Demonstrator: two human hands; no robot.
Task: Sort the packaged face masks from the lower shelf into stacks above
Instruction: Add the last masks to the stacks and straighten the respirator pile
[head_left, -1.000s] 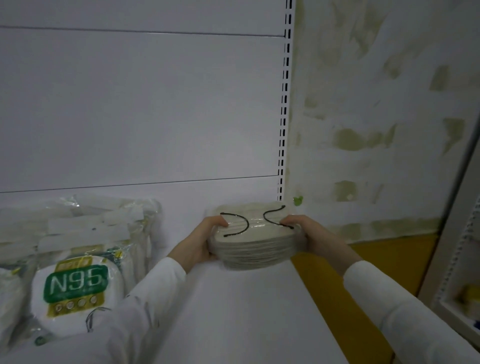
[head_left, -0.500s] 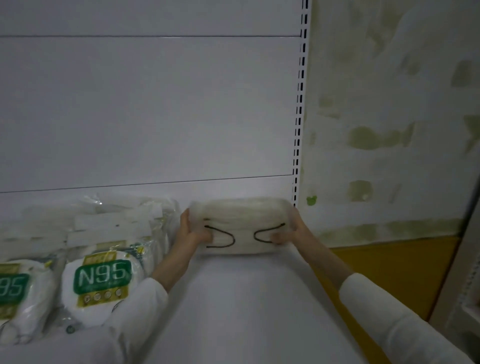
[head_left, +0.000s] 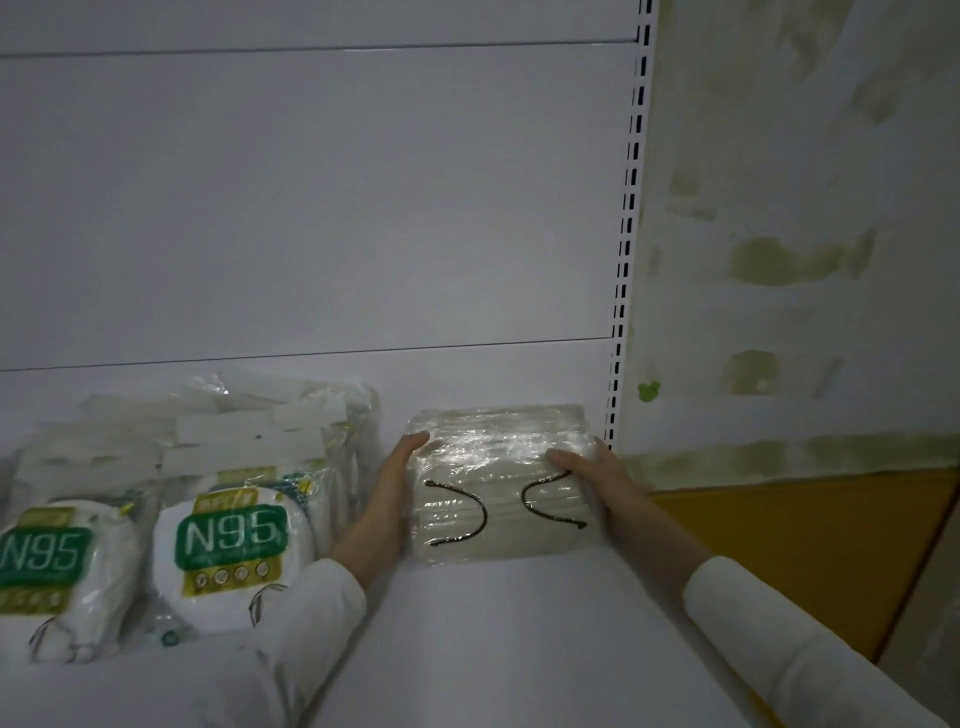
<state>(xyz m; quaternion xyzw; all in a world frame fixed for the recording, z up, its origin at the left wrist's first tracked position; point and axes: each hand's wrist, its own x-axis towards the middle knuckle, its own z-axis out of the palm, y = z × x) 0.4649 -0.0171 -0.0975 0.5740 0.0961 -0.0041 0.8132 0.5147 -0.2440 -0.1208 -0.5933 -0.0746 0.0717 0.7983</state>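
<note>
The mask pack is lying at the far right of the shelf, its long axis running left to right between both hands. The left hand is pressing flat against its left end. The right hand is draping fingers over its right end, and I cannot tell whether it is gripping. Clear wrap is covering beige masks with black loops.

A shop: white slotted-upright shelving stocked with retail N95 mask packs.
</note>
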